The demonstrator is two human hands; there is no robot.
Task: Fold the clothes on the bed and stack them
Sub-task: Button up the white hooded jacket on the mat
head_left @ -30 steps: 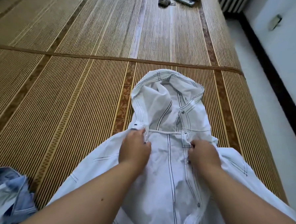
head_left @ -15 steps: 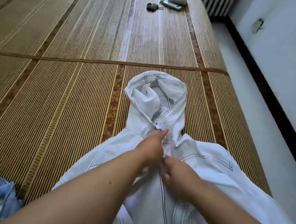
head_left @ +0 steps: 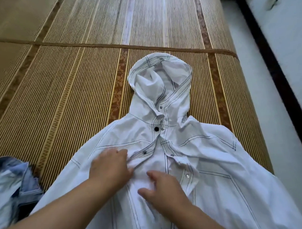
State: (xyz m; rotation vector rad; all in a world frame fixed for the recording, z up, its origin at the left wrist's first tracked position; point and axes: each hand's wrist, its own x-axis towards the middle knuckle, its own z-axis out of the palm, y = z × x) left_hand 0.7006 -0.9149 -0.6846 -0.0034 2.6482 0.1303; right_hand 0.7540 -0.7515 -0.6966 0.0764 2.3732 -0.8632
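Note:
A white hooded jacket point(head_left: 210, 163) with dark stitching lies front up on the bamboo mat point(head_left: 67, 101), its hood pointing away from me. The dark snap at its neck is fastened; the front below it gapes open. My left hand point(head_left: 111, 167) lies on the left chest, fingers curled into the bunched edge of the left front panel. My right hand point(head_left: 161, 185) rests lower on the middle of the jacket with fingers loosely spread on the cloth, holding nothing. The lower part of the jacket is out of view.
A crumpled blue denim garment point(head_left: 10, 183) lies at the left edge beside the jacket's sleeve. The mat's right edge runs just past the jacket's right shoulder, with pale floor point(head_left: 260, 84) and a dark baseboard point(head_left: 275, 72) beyond. Bare mat stretches ahead and to the left.
Both hands have come down from the jacket's neck to its chest. The neck, open a second ago, is now snapped together and the hood lies flatter.

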